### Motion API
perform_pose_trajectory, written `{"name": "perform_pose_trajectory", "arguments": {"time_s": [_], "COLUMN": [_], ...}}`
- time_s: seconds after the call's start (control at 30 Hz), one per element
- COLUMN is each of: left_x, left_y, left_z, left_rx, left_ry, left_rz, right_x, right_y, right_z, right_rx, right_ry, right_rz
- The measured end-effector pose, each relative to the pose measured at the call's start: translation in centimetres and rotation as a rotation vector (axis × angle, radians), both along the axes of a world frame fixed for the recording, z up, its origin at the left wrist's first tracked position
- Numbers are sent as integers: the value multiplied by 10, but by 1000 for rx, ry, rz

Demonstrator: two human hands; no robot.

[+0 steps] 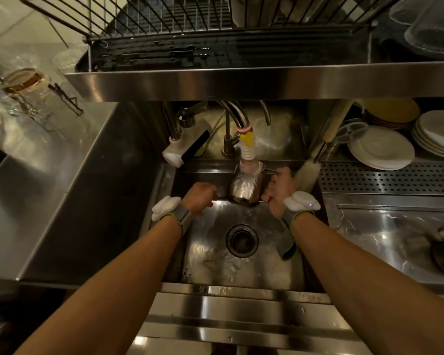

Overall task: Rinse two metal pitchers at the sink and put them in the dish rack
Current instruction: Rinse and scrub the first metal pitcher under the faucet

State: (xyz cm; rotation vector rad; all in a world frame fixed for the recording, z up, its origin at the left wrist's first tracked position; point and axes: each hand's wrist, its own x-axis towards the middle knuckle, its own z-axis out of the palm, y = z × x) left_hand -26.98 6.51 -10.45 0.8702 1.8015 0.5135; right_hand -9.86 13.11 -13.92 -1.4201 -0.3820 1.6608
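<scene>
Right hand [280, 193] grips the handle of a shiny steel pitcher [246, 187], held between both hands under the white ribbed faucet nozzle [248, 152], water running over it. Left hand [199, 198] is curled just beside the pitcher's base; cannot tell if it is grasping. Steel sink basin [210, 254] lies below the hands, black wire dish rack [164, 29] above.

Dim warm light, steel counter [62, 201] left, steel shelf [241, 83] overhead, white plates [381, 147] stacked right (by perforated panel [385, 178]), glassware [23, 83] far left.
</scene>
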Motion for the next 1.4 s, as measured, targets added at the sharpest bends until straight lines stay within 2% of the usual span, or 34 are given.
{"name": "perform_pose_trajectory", "arguments": {"time_s": [0.3,0.53,0.7,0.97,1.07,1.23,1.4], "left_x": [-2,3,-1,16,26,32,33], "left_y": [0,4,10,19,21,28,34], "left_z": [-2,-3,-3,-7,-16,-18,-19], "left_rx": [25,47,37,-67,-55,-32,-106], "left_ry": [34,35,50,-218,-281,-305,-415], "left_rz": [-31,-33,-2,-109,-64,12,100], "right_x": [-4,-1,13,8,7,11,14], "right_y": [2,-3,2,-2,1,2,2], "right_z": [0,-1,-3,-2,-6,-2,-4], "right_rx": [-37,44,-22,-75,-57,17,1], "right_ry": [-7,-161,-195,-93,-118,-296,-288], "right_rz": [-15,170,151,114,153,311,541]}}
